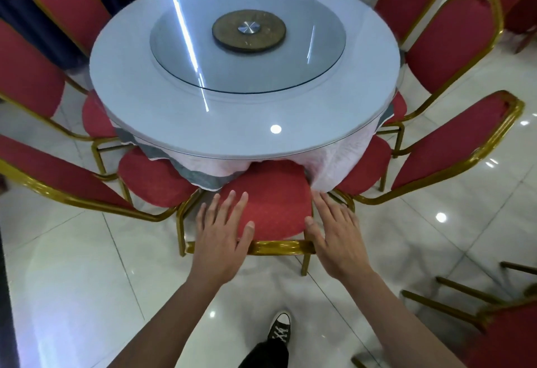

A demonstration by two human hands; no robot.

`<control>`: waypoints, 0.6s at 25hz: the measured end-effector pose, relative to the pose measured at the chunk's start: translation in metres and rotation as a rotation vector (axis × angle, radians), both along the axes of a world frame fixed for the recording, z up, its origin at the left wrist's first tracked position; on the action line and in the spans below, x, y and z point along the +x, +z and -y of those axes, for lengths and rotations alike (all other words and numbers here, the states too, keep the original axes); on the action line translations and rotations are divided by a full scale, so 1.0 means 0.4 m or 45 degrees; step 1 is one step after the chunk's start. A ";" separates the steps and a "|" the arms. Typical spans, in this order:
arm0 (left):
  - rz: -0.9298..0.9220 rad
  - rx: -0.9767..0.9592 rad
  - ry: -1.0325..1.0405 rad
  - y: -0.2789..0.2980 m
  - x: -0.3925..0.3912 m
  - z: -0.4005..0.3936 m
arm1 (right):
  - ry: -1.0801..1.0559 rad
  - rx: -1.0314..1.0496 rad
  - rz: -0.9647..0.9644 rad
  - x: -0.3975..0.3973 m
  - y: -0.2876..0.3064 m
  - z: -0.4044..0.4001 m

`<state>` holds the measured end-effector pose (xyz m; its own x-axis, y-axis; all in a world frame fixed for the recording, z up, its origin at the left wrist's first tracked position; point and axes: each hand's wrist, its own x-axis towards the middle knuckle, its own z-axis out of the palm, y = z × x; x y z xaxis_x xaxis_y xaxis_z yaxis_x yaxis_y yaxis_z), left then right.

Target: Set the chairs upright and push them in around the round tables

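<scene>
As both flat hands hover, the red padded chair (270,202) sits under the round table (232,123).
Left hand (222,234) and right hand (334,234) spread open above its gold metal frame, holding nothing.

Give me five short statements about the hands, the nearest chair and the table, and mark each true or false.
1. Both hands, left hand and right hand, are open with straight fingers. True.
2. The nearest chair has a blue cushion. False: it is red with a gold frame.
3. A glass turntable sits on the round table. True.
4. Plates cover the table. False: none are visible.
5. A chair at lower right lies tipped over, legs sideways. True.
</scene>
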<state>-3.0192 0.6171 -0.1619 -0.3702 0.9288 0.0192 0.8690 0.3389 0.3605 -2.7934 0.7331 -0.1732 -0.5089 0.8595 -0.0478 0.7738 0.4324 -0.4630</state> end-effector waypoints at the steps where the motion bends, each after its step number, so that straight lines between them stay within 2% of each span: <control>1: -0.012 0.015 0.008 0.011 -0.005 -0.007 | 0.008 0.027 -0.010 -0.006 0.017 -0.020; 8: 0.026 0.009 0.072 0.114 -0.008 -0.102 | 0.061 0.243 0.007 -0.014 0.136 -0.166; 15: 0.078 0.097 0.000 0.232 0.057 -0.257 | -0.004 0.307 -0.012 0.056 0.225 -0.305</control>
<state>-2.9966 0.7201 -0.0692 -0.3726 0.9256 0.0671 0.8445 0.3082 0.4380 -2.7708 0.8550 -0.0830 -0.5055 0.8472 0.1637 0.7714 0.5287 -0.3541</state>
